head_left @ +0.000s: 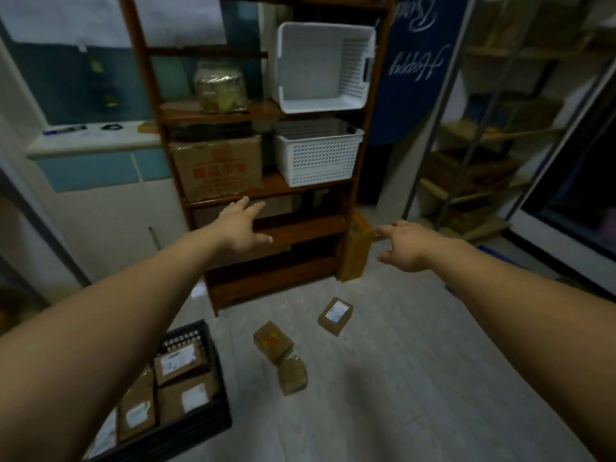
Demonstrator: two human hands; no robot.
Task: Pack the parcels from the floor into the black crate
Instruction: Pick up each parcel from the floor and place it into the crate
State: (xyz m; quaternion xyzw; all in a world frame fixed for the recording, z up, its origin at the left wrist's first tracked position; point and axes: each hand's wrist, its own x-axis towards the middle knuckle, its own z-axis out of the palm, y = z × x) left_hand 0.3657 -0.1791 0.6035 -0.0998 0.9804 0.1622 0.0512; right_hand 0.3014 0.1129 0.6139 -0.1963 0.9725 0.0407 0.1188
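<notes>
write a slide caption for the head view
Left hand open, right hand at an upright parcel by the wooden shelf; three more parcels on the floor beside a part-filled black crate.

The crate (218,425) is matt black plastic, its far wall moulded as an open lattice. The parcels (273,341) on the floor and in the crate are dull brown paper or card, and several bear smooth white paper labels. The nearest loose packet (292,375) looks crinkled and faintly shiny, as if taped over. The floor (400,378) is pale grey board with a wood-grain pattern and a soft sheen. The shelf unit (300,228) is dark reddish wood, varnished and glossy along its front edges. Both baskets (316,158) on it are smooth white plastic with perforated walls. The box (216,166) beside the lower basket is matt brown cardboard, printed red.
</notes>
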